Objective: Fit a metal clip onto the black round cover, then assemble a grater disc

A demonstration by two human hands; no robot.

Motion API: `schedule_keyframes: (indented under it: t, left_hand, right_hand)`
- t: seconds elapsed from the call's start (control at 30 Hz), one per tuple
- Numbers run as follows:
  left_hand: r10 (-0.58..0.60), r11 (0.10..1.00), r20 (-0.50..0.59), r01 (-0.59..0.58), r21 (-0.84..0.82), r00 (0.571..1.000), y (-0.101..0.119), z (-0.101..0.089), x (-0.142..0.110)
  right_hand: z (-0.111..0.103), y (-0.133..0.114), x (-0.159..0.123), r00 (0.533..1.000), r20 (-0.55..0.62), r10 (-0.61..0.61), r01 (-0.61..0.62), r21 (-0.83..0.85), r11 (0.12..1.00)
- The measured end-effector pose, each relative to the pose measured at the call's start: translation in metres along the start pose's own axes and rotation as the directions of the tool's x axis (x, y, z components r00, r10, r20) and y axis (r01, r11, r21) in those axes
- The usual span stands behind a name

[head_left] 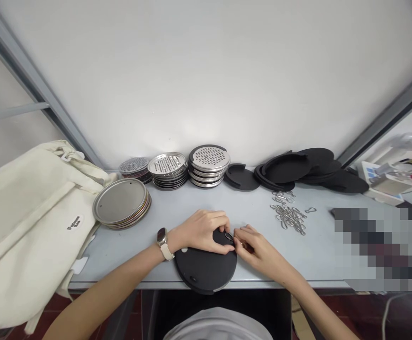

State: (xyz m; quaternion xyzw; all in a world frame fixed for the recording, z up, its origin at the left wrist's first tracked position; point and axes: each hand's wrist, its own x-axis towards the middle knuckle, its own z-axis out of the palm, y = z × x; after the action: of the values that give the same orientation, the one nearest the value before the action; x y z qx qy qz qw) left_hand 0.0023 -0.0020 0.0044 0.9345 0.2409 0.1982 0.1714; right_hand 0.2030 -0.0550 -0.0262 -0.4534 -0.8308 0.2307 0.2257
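Note:
A round black disc [206, 269] lies flat at the front edge of the table, partly covered by my left hand [202, 231]. The fingers of that hand curl over the disc's far edge, and the thumb presses on its top. At the disc's right rim is a small metal spring clip [229, 237], partly hidden by fingers. My right hand [255, 245] pinches the clip's right end. More metal spring clips [289, 215] lie in a loose pile to the right of my hands.
Grater discs [209, 158] stand stacked along the wall, with plain metal discs [121, 200] to the left. Black rimmed pieces [286, 167] are heaped at the back right. A cream backpack [32, 212] leans at the left, and a white box [383, 182] sits at the right.

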Motion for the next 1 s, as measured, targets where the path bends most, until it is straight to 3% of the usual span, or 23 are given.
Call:
schedule_keyframes:
  t: [1.0]
  left_hand:
    - [-0.006,0.985,0.120,0.026,-0.170,0.993,0.0000,-0.0041,0.0003]
  right_hand:
    - [-0.0013,-0.0034,-0.0015,1.000,-0.021,-0.007,0.007,0.012,1.000]
